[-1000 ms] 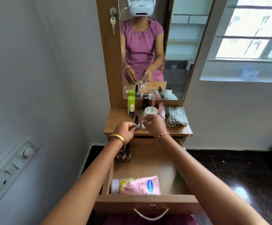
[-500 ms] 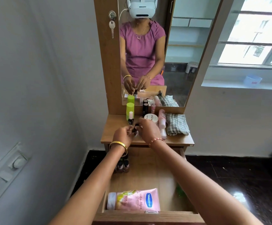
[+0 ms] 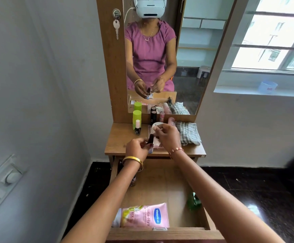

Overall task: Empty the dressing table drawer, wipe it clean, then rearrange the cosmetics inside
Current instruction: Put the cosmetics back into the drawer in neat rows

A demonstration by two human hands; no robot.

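Now left hand point(image 3: 137, 147) grips a dark bottle point(image 3: 150, 139)

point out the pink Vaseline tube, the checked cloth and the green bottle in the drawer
pink Vaseline tube point(image 3: 148, 217): head view, middle of the label.
checked cloth point(image 3: 189, 134): head view, centre of the folded top.
green bottle point(image 3: 193, 201): head view, on its body, right side of the drawer.

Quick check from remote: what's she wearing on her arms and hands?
Both forearms are bare, no sleeves in view. The left hand has a broad gold bangle at the wrist; the right hand has a thin pinkish-copper bracelet. No gloves or rings visible.
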